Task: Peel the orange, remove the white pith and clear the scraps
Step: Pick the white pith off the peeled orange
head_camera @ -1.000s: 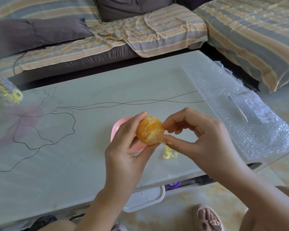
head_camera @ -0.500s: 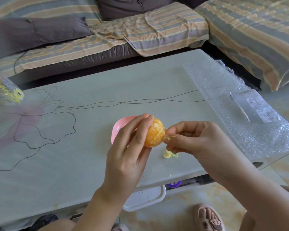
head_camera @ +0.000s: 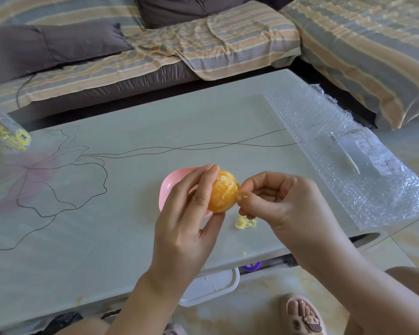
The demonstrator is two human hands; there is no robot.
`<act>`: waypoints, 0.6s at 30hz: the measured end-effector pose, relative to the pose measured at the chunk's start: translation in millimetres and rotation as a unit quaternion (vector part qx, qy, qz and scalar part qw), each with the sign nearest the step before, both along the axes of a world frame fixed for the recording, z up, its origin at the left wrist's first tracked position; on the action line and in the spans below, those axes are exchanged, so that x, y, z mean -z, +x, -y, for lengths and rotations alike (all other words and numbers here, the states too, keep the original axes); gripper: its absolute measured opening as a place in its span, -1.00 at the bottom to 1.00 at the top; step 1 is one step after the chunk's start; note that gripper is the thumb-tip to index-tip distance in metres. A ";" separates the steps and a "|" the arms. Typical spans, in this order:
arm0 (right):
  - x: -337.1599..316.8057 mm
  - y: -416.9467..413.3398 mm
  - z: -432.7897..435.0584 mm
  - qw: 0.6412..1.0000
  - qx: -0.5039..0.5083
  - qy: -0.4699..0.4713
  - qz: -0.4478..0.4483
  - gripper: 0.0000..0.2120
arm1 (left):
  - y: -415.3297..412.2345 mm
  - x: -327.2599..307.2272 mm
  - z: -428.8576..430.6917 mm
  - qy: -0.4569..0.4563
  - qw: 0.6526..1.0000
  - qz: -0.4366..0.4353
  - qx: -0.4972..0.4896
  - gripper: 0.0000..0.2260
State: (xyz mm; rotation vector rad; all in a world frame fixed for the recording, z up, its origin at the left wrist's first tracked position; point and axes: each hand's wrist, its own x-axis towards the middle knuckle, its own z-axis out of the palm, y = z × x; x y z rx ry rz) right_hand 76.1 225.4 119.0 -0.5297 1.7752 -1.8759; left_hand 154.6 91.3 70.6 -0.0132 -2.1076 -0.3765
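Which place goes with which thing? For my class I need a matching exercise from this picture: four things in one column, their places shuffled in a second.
Things
1. peeled orange
2. pink bowl
3. pith scraps
4. bubble wrap

Places
A. spread on the right side of the table
B. held in the left hand
C. on the table, partly behind the left hand
D. small pile on the table near the fingertips of the right hand

Pairs: 1-B, 2-C, 3-D, 4-A

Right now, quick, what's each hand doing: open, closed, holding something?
Left hand: holding the peeled orange, fingers curled round it.
Right hand: pinching a shred of pith at the orange's side.
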 end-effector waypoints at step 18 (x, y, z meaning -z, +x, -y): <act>2.5 -3.1 0.3 0.997 -0.009 0.076 -0.006 -0.89 | -2.1 5.8 -1.7 -0.010 1.000 0.015 -0.008 -0.54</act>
